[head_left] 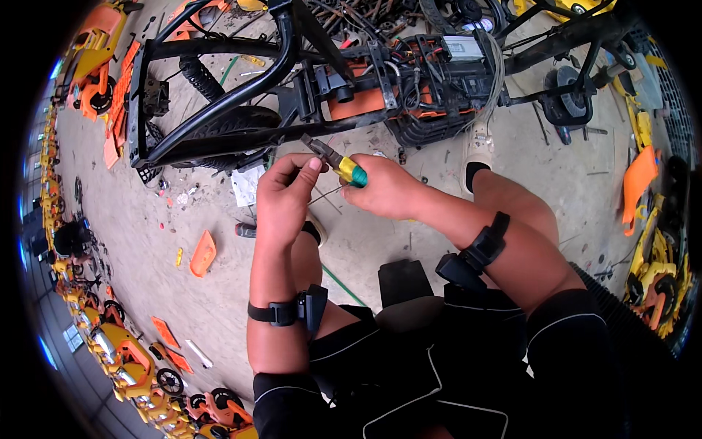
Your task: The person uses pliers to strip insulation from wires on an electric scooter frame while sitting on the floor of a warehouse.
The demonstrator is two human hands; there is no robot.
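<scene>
My right hand (386, 189) is closed around the yellow and green handles of a pair of pliers (338, 161), with the dark metal jaws pointing up and left. Just left of the jaws, my left hand (284, 192) is pinched, thumb against fingers; whatever lies between them is too small to make out. A thin dark strand (326, 193) shows between the two hands, below the pliers. Beyond both hands stands a black tubular vehicle frame (219, 121), its lower rail close to my left fingers. Wiring and a silver box (462, 48) sit inside the frame.
A screwdriver-like dark handle (246, 230) and an orange panel piece (203, 253) lie on the concrete floor. Rows of yellow and orange vehicles (117, 344) line the left side. Orange and yellow parts (640, 183) are piled at right. A black pedal-like part (567, 95) hangs right of the frame.
</scene>
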